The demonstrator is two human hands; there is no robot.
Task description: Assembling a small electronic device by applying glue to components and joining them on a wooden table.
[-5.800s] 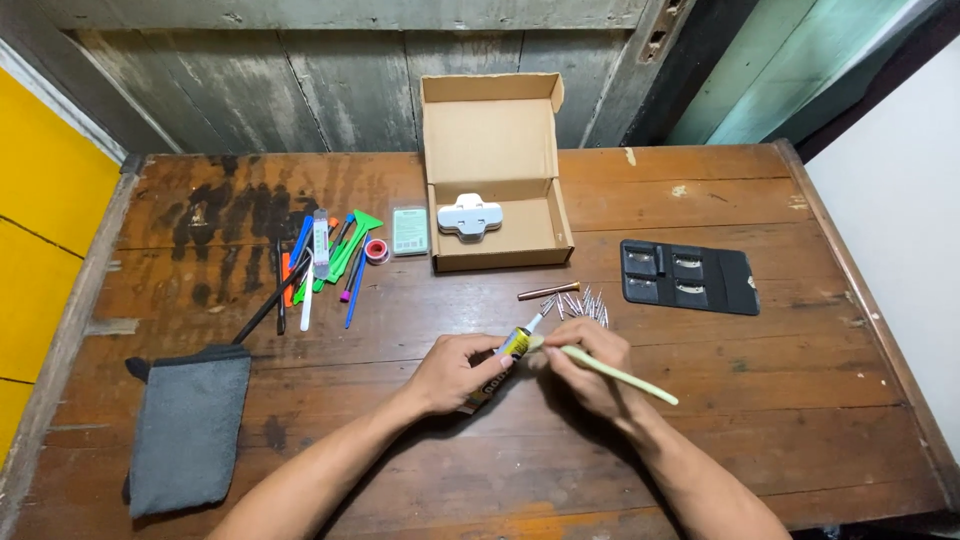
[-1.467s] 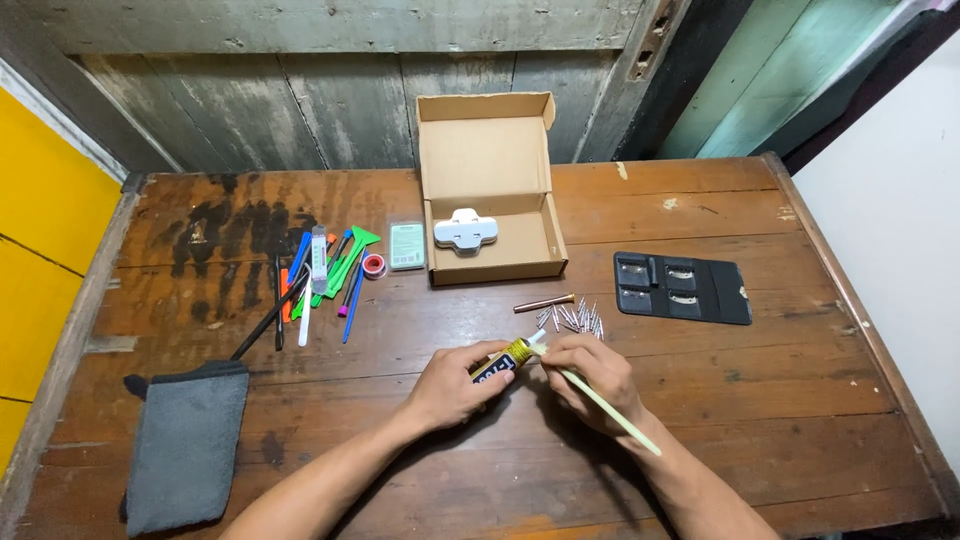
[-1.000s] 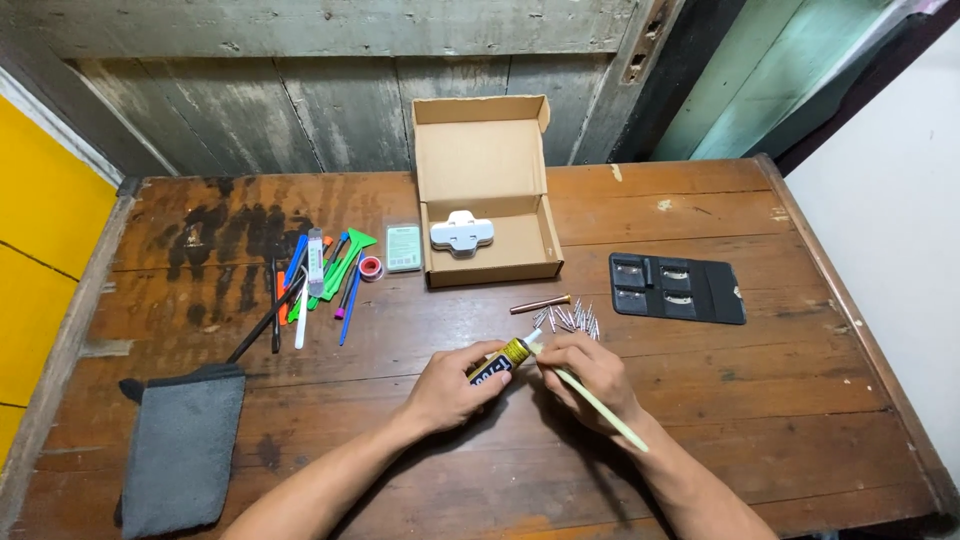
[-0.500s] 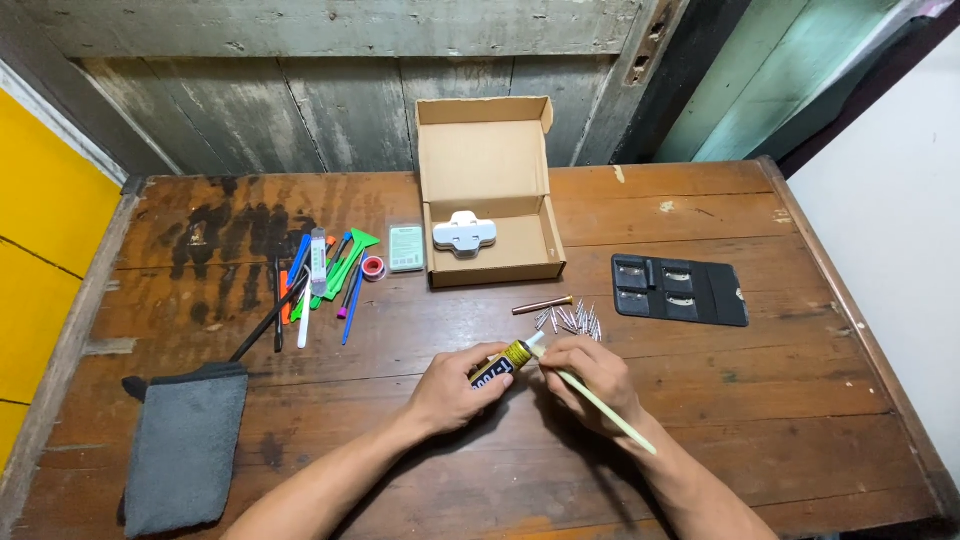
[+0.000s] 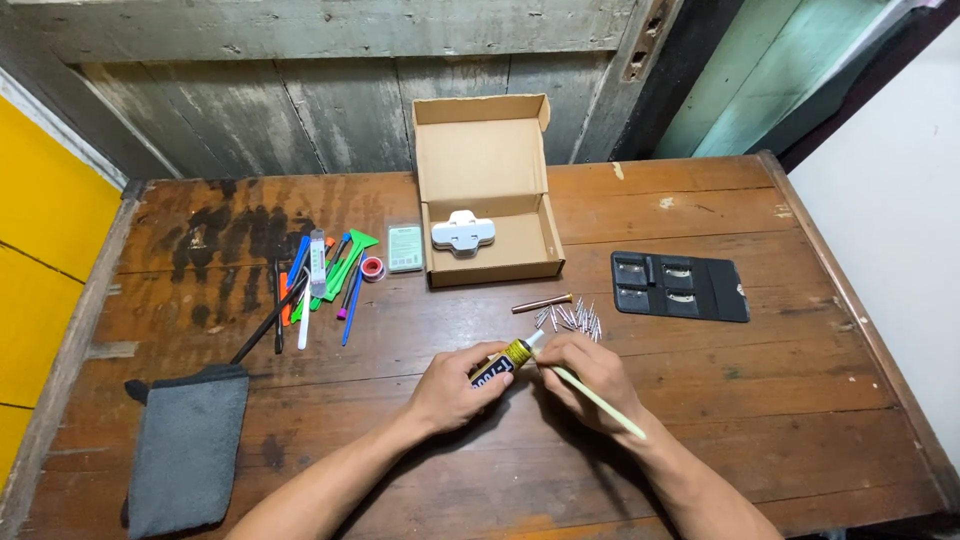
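Note:
My left hand grips a small black and yellow glue tube with a clear nozzle pointing up and to the right. My right hand holds a thin pale green stick, its upper end meeting the tube's nozzle and its lower end angling down to the right over my wrist. Both hands hover just above the wooden table, near its front middle. A pile of small metal bits and a copper-coloured rod lie just beyond my hands.
An open cardboard box with a white plastic part stands at the back. Left of it lie a green case, a red spool and several coloured pry tools. A grey cloth lies front left, a black holder right.
Hands stay together on the tube and stick. Since the earliest frame the tube has turned flatter in my left hand and the stick tilts more steeply downward.

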